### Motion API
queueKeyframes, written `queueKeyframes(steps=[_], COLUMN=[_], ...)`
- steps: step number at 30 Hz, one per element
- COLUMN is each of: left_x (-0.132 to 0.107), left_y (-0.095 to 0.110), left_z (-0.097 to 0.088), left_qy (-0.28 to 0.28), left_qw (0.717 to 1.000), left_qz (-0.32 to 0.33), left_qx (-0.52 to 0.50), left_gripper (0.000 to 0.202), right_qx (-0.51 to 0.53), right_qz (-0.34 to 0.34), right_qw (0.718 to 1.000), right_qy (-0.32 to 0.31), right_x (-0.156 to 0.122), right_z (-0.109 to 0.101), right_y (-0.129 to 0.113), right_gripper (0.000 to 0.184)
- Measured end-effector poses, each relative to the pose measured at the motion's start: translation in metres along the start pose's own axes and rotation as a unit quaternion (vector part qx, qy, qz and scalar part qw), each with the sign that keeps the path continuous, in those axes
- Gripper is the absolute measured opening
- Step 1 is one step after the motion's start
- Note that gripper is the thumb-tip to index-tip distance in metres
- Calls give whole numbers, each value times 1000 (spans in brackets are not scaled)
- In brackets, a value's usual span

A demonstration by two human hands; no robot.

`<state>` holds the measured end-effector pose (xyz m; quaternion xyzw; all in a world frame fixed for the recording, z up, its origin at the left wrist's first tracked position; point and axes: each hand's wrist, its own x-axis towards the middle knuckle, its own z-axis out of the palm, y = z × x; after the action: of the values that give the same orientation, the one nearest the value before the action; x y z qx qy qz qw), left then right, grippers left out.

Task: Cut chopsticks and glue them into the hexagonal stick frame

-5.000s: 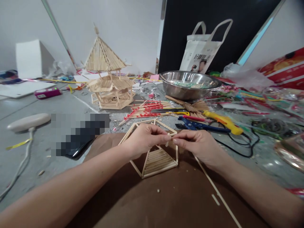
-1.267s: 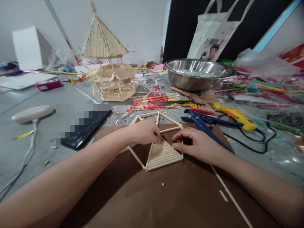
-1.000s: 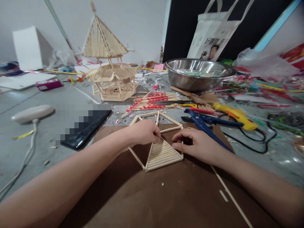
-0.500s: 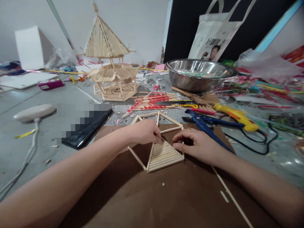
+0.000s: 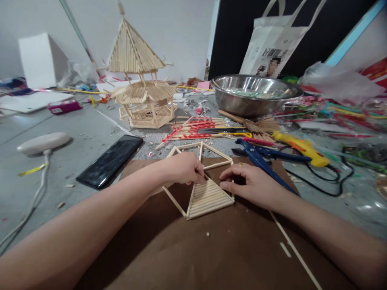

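Note:
A flat polygonal frame of thin wooden sticks [image 5: 174, 201] lies on a brown sheet [image 5: 181, 253]. Its near triangular section is filled with a panel of parallel sticks [image 5: 211, 198], longest at the near edge. My left hand [image 5: 184, 169] is closed in a pinch at the panel's narrow upper end; whatever sits between the fingertips is hidden. Around the frame's right edge curl the fingers of my right hand [image 5: 246, 181], thumb and forefinger slightly apart beside the panel. A long loose stick [image 5: 294, 249] extends from under my right forearm, near a short offcut [image 5: 285, 249].
Behind stand a stick-built pagoda [image 5: 142, 92] and a steel basin [image 5: 256, 94]. To the right lie blue-handled cutters [image 5: 260, 157] and a yellow glue gun [image 5: 302, 149] with its black cord. A phone [image 5: 110, 161] and a white corded device [image 5: 45, 143] are left. Red-patterned sticks [image 5: 193, 129] lie beyond the frame.
My left fingertips have shifted very slightly at the panel's upper end. My right hand and the stick frame stay in place.

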<state>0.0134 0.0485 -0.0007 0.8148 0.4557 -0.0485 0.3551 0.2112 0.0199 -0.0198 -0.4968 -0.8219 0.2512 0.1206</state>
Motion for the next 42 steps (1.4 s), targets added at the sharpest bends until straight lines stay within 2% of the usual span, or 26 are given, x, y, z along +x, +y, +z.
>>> queueKeyframes(steps=[25, 34, 42], left_x=[0, -1, 1], left_y=[0, -1, -3], left_z=[3, 5, 4], left_qy=[6, -46, -84], left_qw=[1000, 994, 983], left_qz=[-12, -43, -35], left_qx=[-22, -93, -161], left_gripper=[21, 24, 19], right_qx=[-2, -4, -2], right_qz=[2, -7, 2], right_qw=[1000, 1000, 1000], right_qy=[-4, -1, -5], right_x=[1, 2, 2], right_z=[1, 1, 0], right_y=[1, 2, -1], right_gripper=[25, 25, 23])
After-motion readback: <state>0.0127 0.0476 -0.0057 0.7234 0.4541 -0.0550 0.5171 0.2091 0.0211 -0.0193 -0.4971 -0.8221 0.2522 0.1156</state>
